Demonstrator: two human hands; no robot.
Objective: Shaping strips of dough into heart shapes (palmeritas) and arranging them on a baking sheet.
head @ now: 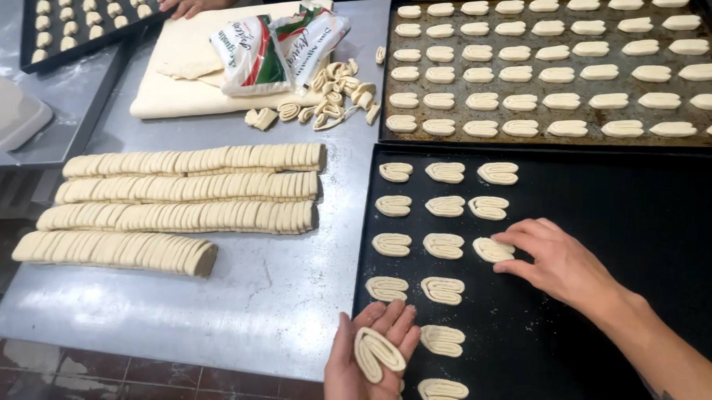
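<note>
My left hand [368, 364] lies palm up at the near edge of the black baking tray [610, 238] and holds one raw, heart-shaped pastry slice [376, 352]. My right hand [557, 261] rests on the tray, its fingertips touching a pastry slice [492, 250] in the third column. Several more slices lie in rows on the tray's left part, such as one [445, 172] near the far edge. Four sliced dough logs [190, 194] lie on the steel table to the left.
A second tray [555, 142] at the back is filled with rows of raw pastries. A folded dough sheet [171, 88], a printed bag [276, 49] and loose end pieces [336, 94] lie behind the logs. Another person's hand [187, 2] touches a far tray [89, 24].
</note>
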